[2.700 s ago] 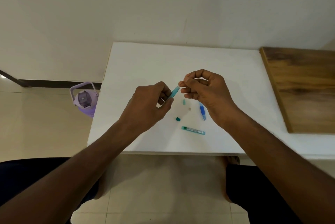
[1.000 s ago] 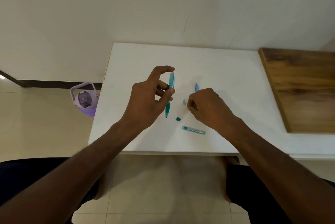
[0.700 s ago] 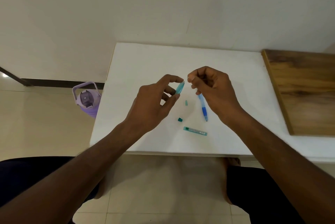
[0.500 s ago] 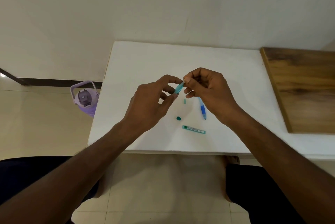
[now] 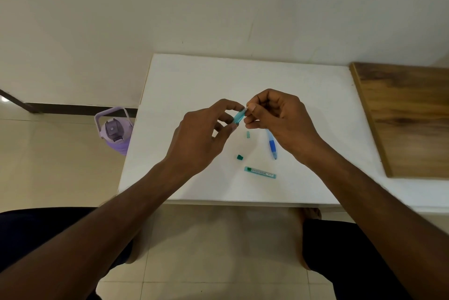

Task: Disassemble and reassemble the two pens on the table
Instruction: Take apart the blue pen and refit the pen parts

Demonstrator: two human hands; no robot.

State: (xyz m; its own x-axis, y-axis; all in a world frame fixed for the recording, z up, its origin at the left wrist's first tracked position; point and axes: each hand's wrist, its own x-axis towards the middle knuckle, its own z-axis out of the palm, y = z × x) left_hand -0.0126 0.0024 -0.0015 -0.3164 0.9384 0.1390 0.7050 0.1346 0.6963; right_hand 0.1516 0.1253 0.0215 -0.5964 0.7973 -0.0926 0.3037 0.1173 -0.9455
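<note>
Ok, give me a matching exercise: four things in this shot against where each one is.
Things:
1. teal pen barrel
2. blue pen
3. purple bottle
4. wooden board

Places:
A. on the floor, left of the table
B. pinched between the fingers of the left hand
C. at the table's right end
D. lying on the table by the right hand

Pairs: 1-B, 2-D, 3-A, 4-C

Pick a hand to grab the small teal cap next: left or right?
Right. The left hand grips the teal barrel and should keep it. The right hand only pinches at its tip, and the small teal cap lies just below those fingers.
</note>
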